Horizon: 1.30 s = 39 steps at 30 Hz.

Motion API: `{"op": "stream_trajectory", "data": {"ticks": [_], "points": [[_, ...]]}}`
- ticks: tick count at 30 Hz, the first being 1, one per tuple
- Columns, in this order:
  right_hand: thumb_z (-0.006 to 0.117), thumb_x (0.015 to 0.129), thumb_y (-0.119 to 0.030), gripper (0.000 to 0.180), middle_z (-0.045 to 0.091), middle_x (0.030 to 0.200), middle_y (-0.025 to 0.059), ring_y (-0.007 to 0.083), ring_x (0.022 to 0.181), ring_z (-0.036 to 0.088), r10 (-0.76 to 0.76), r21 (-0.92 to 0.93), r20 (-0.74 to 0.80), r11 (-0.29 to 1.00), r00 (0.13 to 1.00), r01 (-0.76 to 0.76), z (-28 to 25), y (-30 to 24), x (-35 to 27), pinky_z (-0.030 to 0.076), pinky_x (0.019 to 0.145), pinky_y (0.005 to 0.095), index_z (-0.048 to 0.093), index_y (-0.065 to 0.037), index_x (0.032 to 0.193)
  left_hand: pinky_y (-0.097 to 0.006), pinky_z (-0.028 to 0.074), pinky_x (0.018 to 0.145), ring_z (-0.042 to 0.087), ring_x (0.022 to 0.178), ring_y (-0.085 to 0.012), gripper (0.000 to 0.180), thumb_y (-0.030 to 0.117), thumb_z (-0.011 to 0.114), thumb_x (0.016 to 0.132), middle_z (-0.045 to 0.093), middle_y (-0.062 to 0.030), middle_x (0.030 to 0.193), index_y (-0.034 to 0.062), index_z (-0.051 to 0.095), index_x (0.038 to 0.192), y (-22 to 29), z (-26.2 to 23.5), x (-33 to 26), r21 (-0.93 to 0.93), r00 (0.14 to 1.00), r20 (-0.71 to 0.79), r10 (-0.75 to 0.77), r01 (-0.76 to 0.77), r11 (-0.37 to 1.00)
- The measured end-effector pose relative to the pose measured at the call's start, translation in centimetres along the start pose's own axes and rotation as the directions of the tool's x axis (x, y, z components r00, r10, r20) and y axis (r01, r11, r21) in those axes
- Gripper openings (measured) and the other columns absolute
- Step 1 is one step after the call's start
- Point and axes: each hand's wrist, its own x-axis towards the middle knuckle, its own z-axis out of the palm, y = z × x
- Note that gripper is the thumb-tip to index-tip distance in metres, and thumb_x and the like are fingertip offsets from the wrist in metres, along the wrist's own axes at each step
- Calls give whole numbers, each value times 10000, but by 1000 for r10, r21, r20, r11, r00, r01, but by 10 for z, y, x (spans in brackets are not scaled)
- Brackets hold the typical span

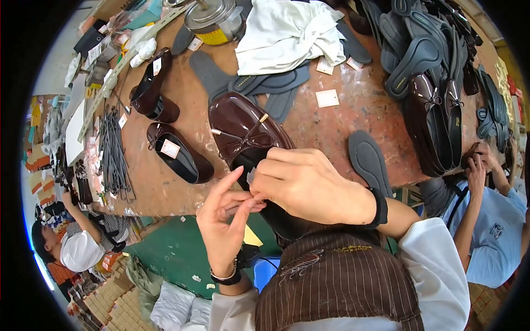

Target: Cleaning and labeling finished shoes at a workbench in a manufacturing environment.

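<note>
A glossy dark brown loafer [234, 113] with a thin bow lies right in front of me, its toe on the bench and its heel end towards my apron. Over its opening my two hands meet at the fingertips. The right hand [301, 185] is closed in a pinch, with a small whitish translucent piece [250, 175] showing at its fingers. My left hand [226, 218] has its thumb and some fingers pressed together against the right fingertips, its index finger lifted. What the left fingers pinch is hidden. A grey insole [369, 160] lies to the right.
Left of the loafer are more brown shoes [185, 157] with tags and a bundle of dark laces [113, 154]. Behind are a metal can [212, 22], a white cloth [287, 36] and piled insoles [414, 55]. Finished-looking loafers [433, 124] and a co-worker's hands [479, 157] are at right.
</note>
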Motion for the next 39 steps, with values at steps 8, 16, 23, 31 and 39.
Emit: {"op": "stream_trajectory", "data": {"ticks": [8,16,23,31,39], "points": [[728,718,-183,193,566,746,38,211,769,593,-110,-2,43,994,993,110,0,3,3,506,604,342,584,-55,722,-294,600,720,711,773,-210,498,-139,590,880,698,-153,889,-41,468,1353,1,-5,4,-34,1000,6,25,-25,999],[782,754,-118,190,667,857,95,254,759,644,234,134,-353,971,906,-199,-18,2,-26,514,665,357,675,-27,883,-258,579,661,645,718,-151,562,-100,658,849,676,-106,875,-29,421,1354,-1,18,4,43,956,-284,67,-57,997],[836,682,-284,623,541,1142,143,364,1007,551,828,-620,-161,338,537,-708,-41,31,-189,519,771,421,571,-31,1186,-248,423,494,559,577,-76,365,85,684,905,653,-66,742,-54,555,1217,-40,19,-1,274,993,-113,45,-12,962],[854,606,-156,609,522,1183,147,357,1061,507,727,-538,-111,529,677,-656,-59,30,-210,493,868,422,574,-60,1138,-192,449,745,568,869,-60,241,138,599,989,649,-25,1013,-3,613,1183,-28,-34,5,164,931,-362,49,12,986],[768,717,-53,228,600,794,95,237,726,617,558,-255,-240,754,795,-606,-160,52,-123,496,675,345,615,-62,885,-241,445,774,549,851,-93,248,152,567,1011,639,-40,962,-67,590,1126,-58,-216,81,480,879,-398,261,-43,876]]}}
